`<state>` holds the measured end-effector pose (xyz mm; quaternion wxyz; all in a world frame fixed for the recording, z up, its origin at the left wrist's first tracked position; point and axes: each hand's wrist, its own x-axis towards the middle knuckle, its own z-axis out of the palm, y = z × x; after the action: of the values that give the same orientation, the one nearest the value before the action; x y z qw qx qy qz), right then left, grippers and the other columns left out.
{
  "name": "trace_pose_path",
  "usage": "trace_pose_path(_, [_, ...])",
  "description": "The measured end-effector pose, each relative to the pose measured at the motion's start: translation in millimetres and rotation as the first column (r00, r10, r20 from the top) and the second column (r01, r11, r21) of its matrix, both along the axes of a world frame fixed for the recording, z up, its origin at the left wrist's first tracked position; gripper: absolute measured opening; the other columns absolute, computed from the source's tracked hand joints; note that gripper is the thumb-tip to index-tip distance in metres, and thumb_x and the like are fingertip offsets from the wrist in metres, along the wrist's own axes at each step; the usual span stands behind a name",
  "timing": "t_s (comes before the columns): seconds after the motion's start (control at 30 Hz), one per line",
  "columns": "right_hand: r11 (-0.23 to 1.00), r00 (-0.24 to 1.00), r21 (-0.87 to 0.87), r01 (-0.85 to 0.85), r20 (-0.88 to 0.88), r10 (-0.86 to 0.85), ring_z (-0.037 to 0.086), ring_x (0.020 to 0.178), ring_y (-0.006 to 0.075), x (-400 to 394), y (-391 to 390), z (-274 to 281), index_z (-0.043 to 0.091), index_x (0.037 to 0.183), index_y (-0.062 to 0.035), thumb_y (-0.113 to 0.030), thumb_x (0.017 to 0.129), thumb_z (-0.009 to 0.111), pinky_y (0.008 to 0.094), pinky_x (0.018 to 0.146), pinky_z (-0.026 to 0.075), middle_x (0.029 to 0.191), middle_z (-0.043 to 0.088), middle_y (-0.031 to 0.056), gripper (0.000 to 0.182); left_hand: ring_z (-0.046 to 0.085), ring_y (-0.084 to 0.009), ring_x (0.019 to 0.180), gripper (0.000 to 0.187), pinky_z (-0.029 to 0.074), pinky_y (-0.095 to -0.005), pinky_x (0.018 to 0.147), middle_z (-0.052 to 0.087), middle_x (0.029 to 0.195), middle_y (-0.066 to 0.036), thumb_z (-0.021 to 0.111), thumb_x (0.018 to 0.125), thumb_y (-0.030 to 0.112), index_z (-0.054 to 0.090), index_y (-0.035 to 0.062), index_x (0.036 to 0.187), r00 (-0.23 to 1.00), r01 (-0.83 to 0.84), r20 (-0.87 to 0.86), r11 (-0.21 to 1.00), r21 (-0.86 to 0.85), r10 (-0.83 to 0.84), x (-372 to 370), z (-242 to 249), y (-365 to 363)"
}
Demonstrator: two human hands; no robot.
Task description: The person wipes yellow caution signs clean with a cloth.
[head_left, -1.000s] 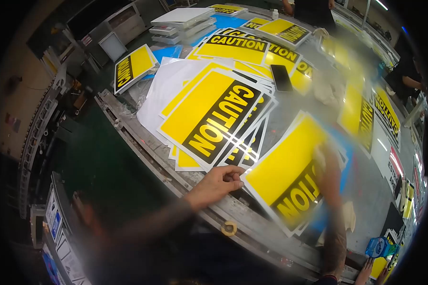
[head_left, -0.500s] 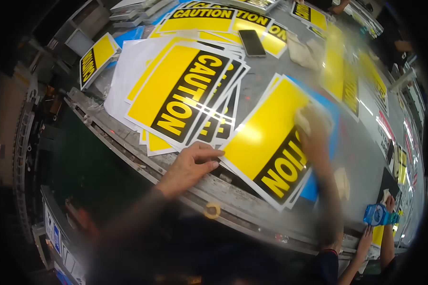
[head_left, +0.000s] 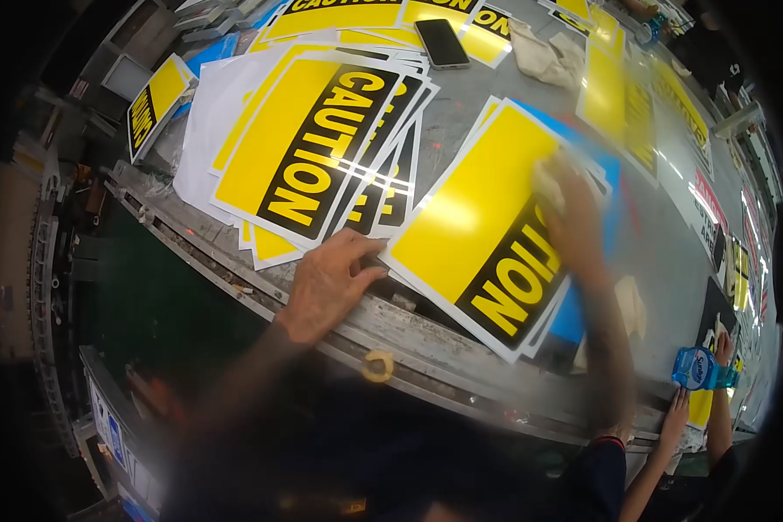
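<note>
A yellow and black caution sign [head_left: 470,209] lies on top of a small stack of signs at the table's front edge. My left hand [head_left: 326,283] rests by its near left corner, thumb and forefinger apart with the forefinger's tip at the corner. Pressed on the sign's right side, my right hand [head_left: 574,209] is closed over a pale cloth [head_left: 548,187], blurred by motion. Hand and forearm cover part of the lettering. Blue sheeting [head_left: 615,178] shows under the stack's right side.
More caution signs [head_left: 300,143] lie fanned out at left. Farther back are a phone [head_left: 442,43] and a crumpled cloth [head_left: 539,56]. A roll of tape [head_left: 378,366] sits on the front rail. At right, another person's hands are beside a blue bottle [head_left: 696,369].
The whole view has shifted, so the table appears higher and slightly left. My right hand stays on the sign with the cloth; my left hand stays near the corner.
</note>
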<state>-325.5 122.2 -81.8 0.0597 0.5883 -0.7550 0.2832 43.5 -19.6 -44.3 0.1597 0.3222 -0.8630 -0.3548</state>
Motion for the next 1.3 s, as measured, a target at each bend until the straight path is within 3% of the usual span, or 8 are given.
trace_pose_path(0.07, [1.000,1.000,-0.016,-0.021,-0.015,0.021,0.053,0.147,0.0420,-3,0,-2,0.062,0.145,-0.0119,-0.013,0.097,0.075,0.0516,0.126,0.038,0.153,0.063,0.0186,0.050,0.064,-0.0157,0.074,0.037,0.052,-0.0309,0.071,0.073,0.097,-0.008,0.088,0.084,0.006,0.077,-0.0008,0.119,1.000,0.012,-0.003,0.999,0.038,-0.012,1,-1,-7])
trace_pose_path(0.17, [0.999,0.999,-0.021,-0.047,-0.025,0.046,0.053,0.147,0.0410,-4,0,1,0.062,0.144,-0.0115,-0.015,0.097,0.075,0.0522,0.126,0.037,0.153,0.062,0.0189,0.049,0.064,-0.0103,0.080,0.036,0.053,-0.0256,0.074,0.072,0.095,-0.002,0.088,0.084,0.003,0.079,0.0011,0.120,0.993,-0.113,0.010,0.911,0.396,0.119,-1,-2,-12])
trace_pose_path(0.37, [0.999,1.000,0.021,-0.030,-0.003,0.030,0.053,0.147,0.0396,-4,0,0,0.062,0.143,-0.0121,-0.018,0.098,0.075,0.0528,0.125,0.038,0.153,0.062,0.0191,0.047,0.064,-0.0081,0.085,0.037,0.053,-0.0232,0.075,0.068,0.098,0.002,0.085,0.090,0.004,0.077,0.0007,0.125,0.970,-0.142,0.006,0.540,0.830,0.245,3,8,-18])
trace_pose_path(0.47, [1.000,1.000,0.004,-0.027,0.012,0.027,0.053,0.147,0.0397,-2,0,1,0.063,0.143,-0.0122,-0.018,0.098,0.075,0.0525,0.126,0.037,0.153,0.062,0.0186,0.047,0.065,-0.0095,0.092,0.042,0.055,-0.0239,0.077,0.066,0.103,0.000,0.085,0.090,0.004,0.074,0.0000,0.131,0.963,-0.027,-0.116,0.513,0.858,0.244,4,7,-16])
trace_pose_path(0.7, [1.000,0.997,-0.007,0.000,0.078,0.000,0.053,0.146,0.0418,3,0,7,0.064,0.143,-0.0110,-0.014,0.099,0.073,0.0525,0.126,0.037,0.153,0.063,0.0183,0.045,0.074,-0.0212,0.115,0.041,0.062,-0.0369,0.106,0.073,0.127,-0.012,0.075,0.099,-0.001,0.066,-0.0041,0.139,0.914,0.065,-0.189,0.332,0.941,0.359,3,8,-10])
trace_pose_path(0.8, [1.000,0.999,-0.010,0.009,0.031,-0.009,0.054,0.146,0.0423,0,0,3,0.064,0.142,-0.0107,-0.014,0.099,0.074,0.0527,0.126,0.037,0.152,0.063,0.0182,0.045,0.073,-0.0263,0.120,0.042,0.065,-0.0406,0.105,0.071,0.134,-0.015,0.077,0.098,0.001,0.068,-0.0004,0.139,0.893,0.102,-0.213,0.283,0.954,0.395,1,8,-8])
trace_pose_path(1.07, [0.999,0.999,0.023,0.025,0.037,-0.025,0.052,0.149,0.0420,-2,0,0,0.062,0.147,-0.0139,-0.013,0.099,0.075,0.0541,0.129,0.035,0.156,0.062,0.0152,0.050,0.074,-0.0253,0.120,0.039,0.063,-0.0380,0.106,0.073,0.133,-0.018,0.072,0.101,-0.001,0.066,-0.0049,0.140,0.889,0.135,-0.241,0.280,0.951,0.389,1,11,-9])
trace_pose_path(1.3, [0.999,0.999,0.029,0.017,0.030,-0.017,0.051,0.150,0.0420,-6,1,-4,0.061,0.149,-0.0147,-0.014,0.100,0.074,0.0547,0.129,0.034,0.157,0.061,0.0146,0.051,0.075,-0.0236,0.117,0.048,0.066,-0.0375,0.101,0.073,0.130,-0.016,0.078,0.097,0.004,0.062,-0.0006,0.142,0.868,0.155,-0.277,0.304,0.940,0.412,-3,9,-6])
